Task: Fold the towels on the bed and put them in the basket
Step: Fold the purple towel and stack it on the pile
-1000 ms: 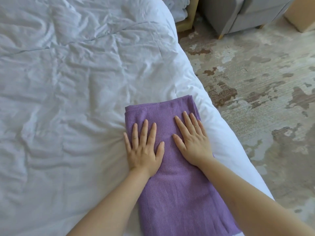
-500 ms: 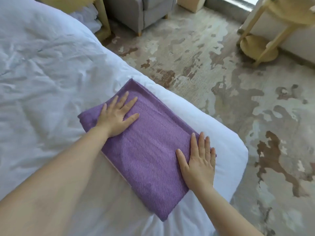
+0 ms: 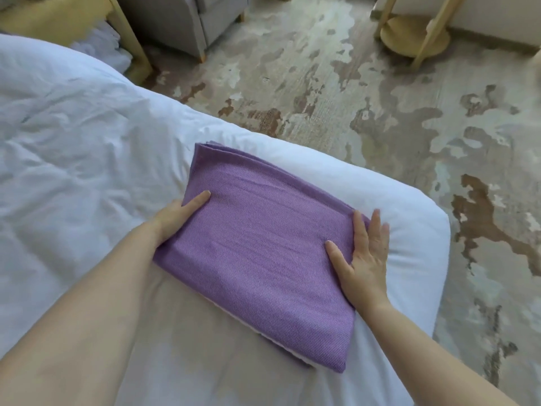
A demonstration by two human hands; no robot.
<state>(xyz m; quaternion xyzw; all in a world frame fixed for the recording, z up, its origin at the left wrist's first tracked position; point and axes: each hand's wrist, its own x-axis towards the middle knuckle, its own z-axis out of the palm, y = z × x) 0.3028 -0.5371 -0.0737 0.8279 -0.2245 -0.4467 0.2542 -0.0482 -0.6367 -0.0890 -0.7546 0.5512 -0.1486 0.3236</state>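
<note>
We have the folded purple woven towel (image 3: pixel 257 247) lying at the centre of the frame, on the corner of the white-sheeted bed (image 3: pixel 73 142) that fills the left and lower part of the picture. It is a thick flat rectangle of several layers, its stacked edges showing at the upper corner.

Our left hand (image 3: pixel 178 215), left of centre, has its thumb on top of the cloth while the fingers are hidden past the towel's left edge, apparently tucked beneath it; we judge it is pinching that edge. Our right hand (image 3: pixel 364 253), right of centre, lies with fingers spread and flat along the towel's right edge, thumb on the cloth and fingertips reaching onto the sheet; it presses rather than grips, and whether any fingers go under we cannot tell.

Holding the bundle from both short sides makes sense: a soft stack of layers would sag or unfold if taken by one side only. The folding looks finished, so we judge the step in hand is the lift towards the basket, which is not in view. At the top of the frame the mottled beige and brown rug (image 3: pixel 380 112), a grey armchair (image 3: pixel 187 19) and a pale wooden stand (image 3: pixel 415 36) are visible.
</note>
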